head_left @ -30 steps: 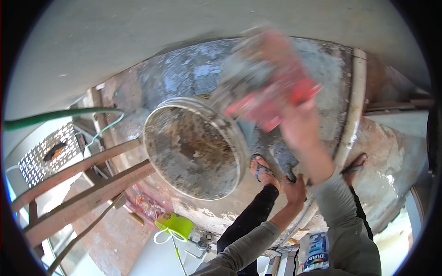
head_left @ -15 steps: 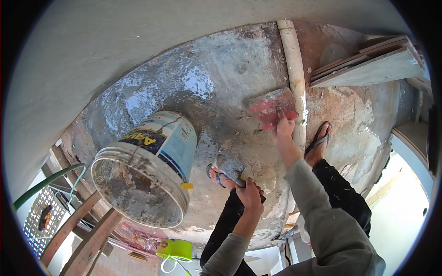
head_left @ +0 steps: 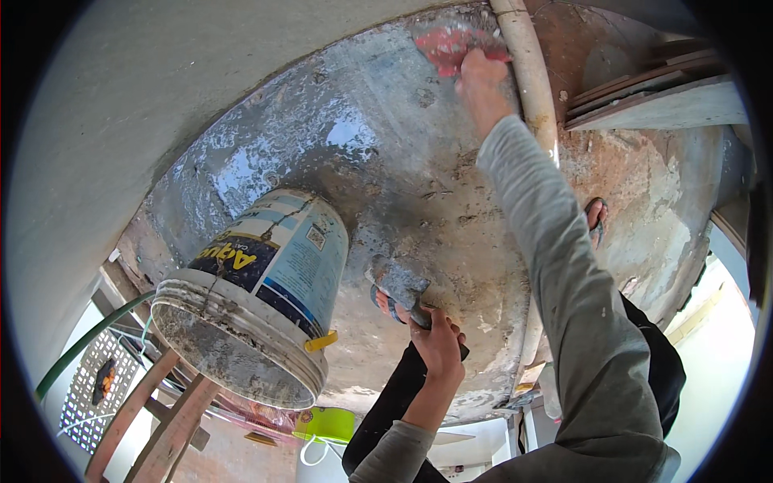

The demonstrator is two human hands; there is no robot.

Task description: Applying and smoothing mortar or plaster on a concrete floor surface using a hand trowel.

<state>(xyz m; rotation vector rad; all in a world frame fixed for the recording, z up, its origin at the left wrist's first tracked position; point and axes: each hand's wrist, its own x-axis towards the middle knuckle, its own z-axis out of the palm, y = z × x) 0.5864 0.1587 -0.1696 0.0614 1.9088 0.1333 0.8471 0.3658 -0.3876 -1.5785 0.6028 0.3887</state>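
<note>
Outward and away from the body goes the right hand (head_left: 481,80): half a second ago it was lower in view, near the middle of the floor, and now the arm is stretched far ahead with the red plastering float (head_left: 451,47). Closest to the person, the left hand (head_left: 440,344) has its fingers wrapped around the dark handle of a mortar-caked trowel (head_left: 398,282), whose blade hangs over the sandalled left foot (head_left: 385,304), much as it did before. Left of that stands a dirty white-and-blue plastic bucket (head_left: 310,266), its crusted rim facing the person, a yellow lug (head_left: 320,341) beside the rim. Farther off, the right fingers are closed on the float, which is blurred; from where I am I cannot tell whether its face touches the wet, grey-smeared floor (head_left: 435,189). It sits just left of a pale round pole (head_left: 527,68), near the grey wall (head_left: 145,88). Right of the pole, a stack of boards (head_left: 668,105) leans at the far side.
</note>
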